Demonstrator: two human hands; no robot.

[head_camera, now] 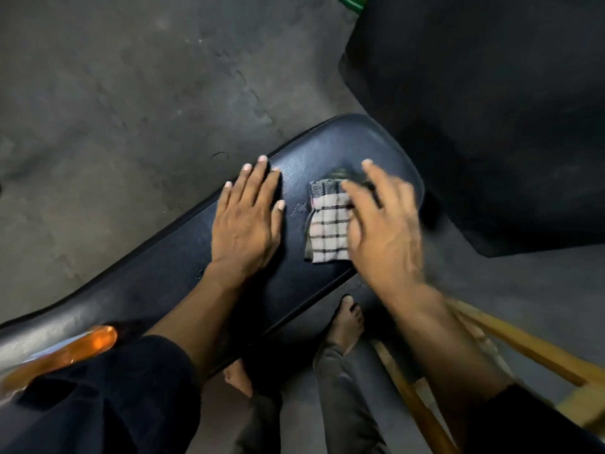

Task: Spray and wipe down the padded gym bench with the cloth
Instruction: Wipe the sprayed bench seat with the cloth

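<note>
While the folded checked cloth (pixel 328 229) lies on the black padded vinyl gym bench (pixel 183 257) near its rounded far end, the right hand (pixel 383 231) presses it, fingers spread flat, no visible pinch. Left hand (pixel 247 221) is beside the cloth, open, palm down on the pad, holding nothing. My read: wiping step. Keep even pressure, overlap strokes, cover the pad edges. Orange translucent bottle (pixel 65 355) sits at the bench's near end.

Grey stained concrete floor (pixel 114 93). Large black padded mat (pixel 491 109) lay at upper right. Green curved object (pixel 352 1) showed at top edge, partly hidden. Yellow wooden frame (pixel 523 348) stood at lower right.
</note>
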